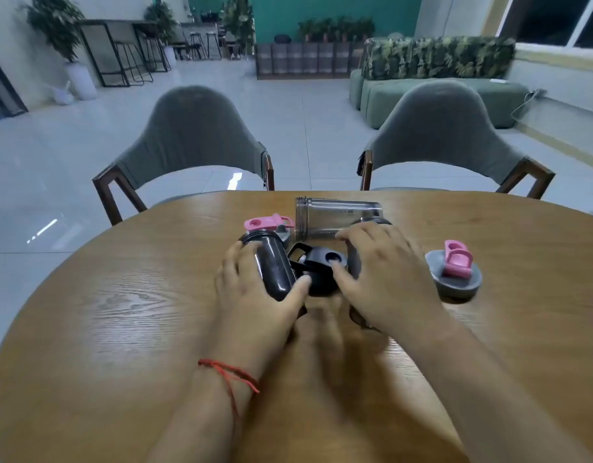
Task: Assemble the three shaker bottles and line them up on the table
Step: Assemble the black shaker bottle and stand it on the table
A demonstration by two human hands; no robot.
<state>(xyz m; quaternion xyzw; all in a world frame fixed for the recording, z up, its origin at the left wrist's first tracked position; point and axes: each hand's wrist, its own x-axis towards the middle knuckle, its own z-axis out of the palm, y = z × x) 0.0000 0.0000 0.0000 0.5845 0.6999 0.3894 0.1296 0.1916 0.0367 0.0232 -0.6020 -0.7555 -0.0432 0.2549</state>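
Observation:
On the round wooden table (121, 312), my left hand (251, 292) is wrapped around a dark shaker bottle (271, 265) lying on its side, open mouth pointing away. My right hand (382, 279) covers a second dark bottle (353, 262), mostly hidden under the palm, and its thumb touches a black lid (322, 265) lying between the hands. A clear smoky bottle (335, 217) lies on its side behind them. A grey lid with a pink flip cap (271, 225) sits behind the left bottle. Another grey and pink lid (454, 270) rests to the right.
Two grey chairs with wooden frames (191, 142) (445, 135) stand at the table's far edge. Beyond them are a tiled floor, a green sofa (432, 91), bar stools and potted plants.

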